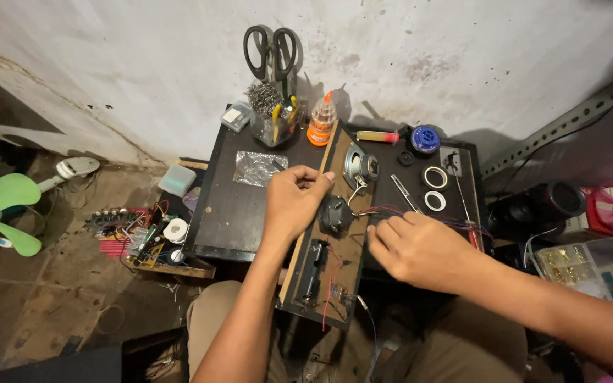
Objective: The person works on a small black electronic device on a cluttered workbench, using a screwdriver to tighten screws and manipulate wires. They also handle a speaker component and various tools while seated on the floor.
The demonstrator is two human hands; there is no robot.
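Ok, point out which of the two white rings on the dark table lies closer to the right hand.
The lower white ring: it lies nearer the right hand, just above its knuckles. The other white ring sits farther back, toward the wall.

A small dark table [230, 213] stands against the white wall. At its back edge, near the middle, there is a clear container [272, 122] with scissors and tools, and just beside it an orange bottle [321, 120]. A small clear box [236, 115] lies at the back left corner. A shiny foil bag [259, 168] lies in the left half. A long wooden board [335, 234] with a speaker and wires lies across the middle and sticks out over the front edge. Toward the back right corner are a blue spool [425, 139], a yellow-handled tool [377, 136] and two white rings [435, 189].
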